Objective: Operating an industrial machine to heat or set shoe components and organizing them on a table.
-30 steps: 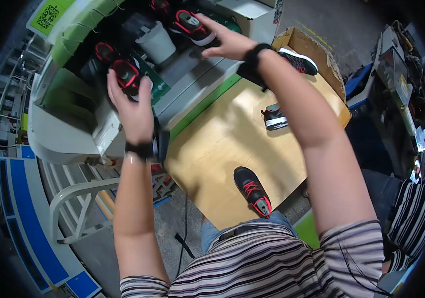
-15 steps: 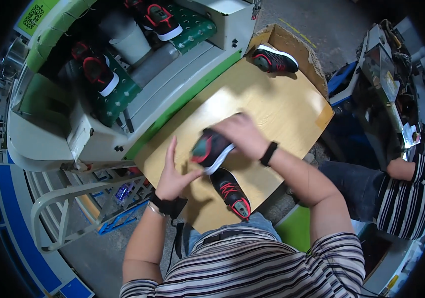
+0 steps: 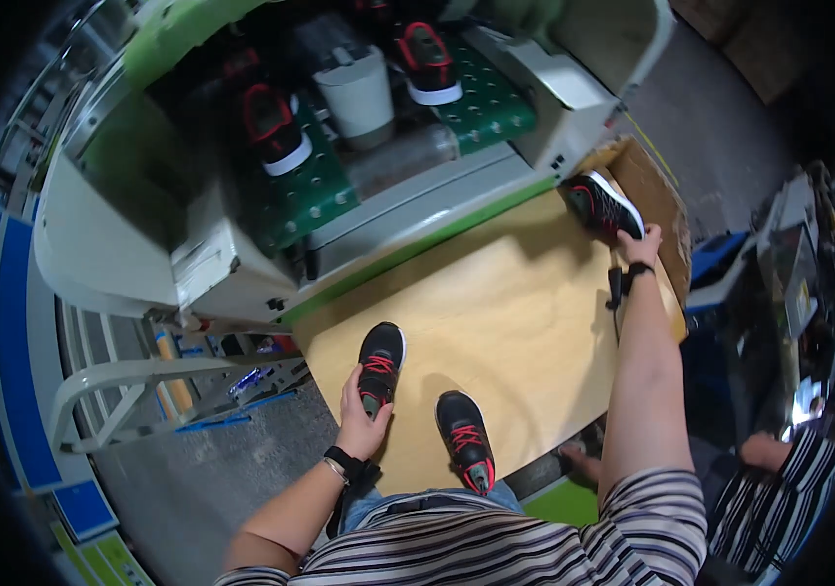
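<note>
By a big white machine (image 3: 417,203), over a wooden bench (image 3: 486,308) with a black shoe (image 3: 464,435) near its front edge, gripping with left hand (image 3: 361,428) a second shoe (image 3: 383,352) near the left edge and with right hand (image 3: 640,247) a third shoe (image 3: 608,205) at the far right corner.

White metal railing (image 3: 149,370), long blue panel (image 3: 19,361), co-worker's striped sleeve (image 3: 812,461)

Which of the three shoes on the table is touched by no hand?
The black shoe nearest the person's striped shirt. The left hand holds the shoe beside it; the right hand touches the shoe near the cardboard.
</note>
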Demonstrator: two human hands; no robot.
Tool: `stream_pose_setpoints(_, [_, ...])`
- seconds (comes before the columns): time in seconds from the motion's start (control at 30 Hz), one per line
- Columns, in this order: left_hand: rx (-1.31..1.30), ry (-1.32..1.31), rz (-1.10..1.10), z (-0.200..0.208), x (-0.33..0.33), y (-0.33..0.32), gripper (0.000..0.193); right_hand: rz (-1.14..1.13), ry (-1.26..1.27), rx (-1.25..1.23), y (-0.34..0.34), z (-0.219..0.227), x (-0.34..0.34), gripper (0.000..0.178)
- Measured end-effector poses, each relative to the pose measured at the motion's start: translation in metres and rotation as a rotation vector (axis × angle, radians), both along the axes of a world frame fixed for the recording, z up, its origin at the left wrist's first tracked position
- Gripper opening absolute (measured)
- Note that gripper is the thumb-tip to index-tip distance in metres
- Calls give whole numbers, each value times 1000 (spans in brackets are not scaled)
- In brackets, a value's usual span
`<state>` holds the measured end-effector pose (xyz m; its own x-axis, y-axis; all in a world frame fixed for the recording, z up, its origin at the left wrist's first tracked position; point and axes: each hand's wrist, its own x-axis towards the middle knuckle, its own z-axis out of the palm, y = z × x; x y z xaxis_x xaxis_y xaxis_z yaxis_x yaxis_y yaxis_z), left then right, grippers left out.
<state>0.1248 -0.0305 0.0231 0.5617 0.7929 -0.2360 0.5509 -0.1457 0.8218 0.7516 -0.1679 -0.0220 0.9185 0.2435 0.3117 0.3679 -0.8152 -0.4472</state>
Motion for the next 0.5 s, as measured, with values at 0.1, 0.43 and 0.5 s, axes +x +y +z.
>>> stream_pose_setpoints(0.1, [38,41,57,4,-23,1,84,217,139,339,57,6,-113,46])
stream_pose_setpoints(0.43, [100,-69,52,-29,-23,-10,80,930,467,256,79,108,-262,50])
stream_pose_setpoints(0.5, [98,-84,62,-21,-22,-5,79,1003,512,303,76,122,-316,55])
